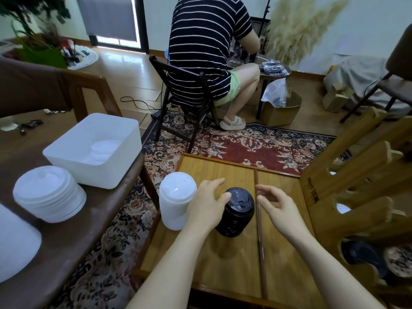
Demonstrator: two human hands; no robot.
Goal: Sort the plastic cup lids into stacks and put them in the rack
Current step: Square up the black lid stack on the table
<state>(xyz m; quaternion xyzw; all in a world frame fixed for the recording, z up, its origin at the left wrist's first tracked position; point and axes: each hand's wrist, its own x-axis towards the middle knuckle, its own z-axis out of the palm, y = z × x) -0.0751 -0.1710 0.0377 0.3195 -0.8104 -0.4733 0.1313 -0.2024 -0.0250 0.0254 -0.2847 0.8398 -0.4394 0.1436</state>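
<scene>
Lids in a black stack [237, 214] stand on our low wooden table [223, 264], with a taller white stack [177, 200] just beside it at nine o'clock. From the head view, our left hand [208, 202] rests loose-fingered against the black stack's side, gripping nothing; our right hand [279, 207] hovers at three o'clock, fingers relaxed and empty. We judge a careless squeeze could topple or splay the stack, or knock the white one over, before reaching the rack [356, 186] at two o'clock.
</scene>
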